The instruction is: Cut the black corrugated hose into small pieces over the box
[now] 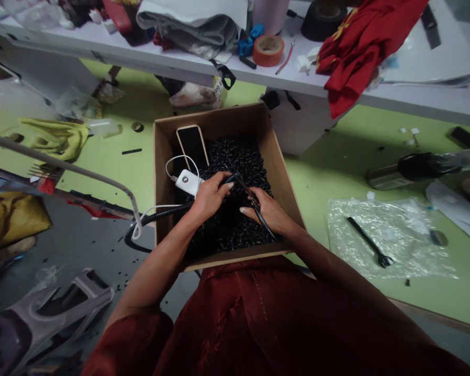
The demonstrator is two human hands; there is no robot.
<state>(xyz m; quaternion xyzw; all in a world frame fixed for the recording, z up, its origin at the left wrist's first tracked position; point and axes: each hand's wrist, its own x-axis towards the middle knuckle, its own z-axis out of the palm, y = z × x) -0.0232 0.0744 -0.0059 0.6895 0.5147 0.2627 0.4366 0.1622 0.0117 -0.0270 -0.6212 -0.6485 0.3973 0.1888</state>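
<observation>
Over the cardboard box (285,183), my left hand (211,196) is closed round a black corrugated tube (168,211), which runs out past the box's left wall and loops there. My right hand (268,209) grips a dark, slim scissors-like tool (241,183); its exact kind is hard to make out. The tool's upper end meets the tube's end just past my left fingertips. Many small black pieces (235,151) fill the box beneath both hands. A phone (191,143) leans at the box's back left, with a white power bank (187,181) and cable beside my left hand.
A shelf (172,65) crosses behind the box, holding orange tape (268,50), folded grey cloth (191,21) and red cloth (360,47). On the green surface lie a plastic bag (407,224), a black stick-like tool (368,241) and a flask (387,175). A bent metal rod (82,169) stands left.
</observation>
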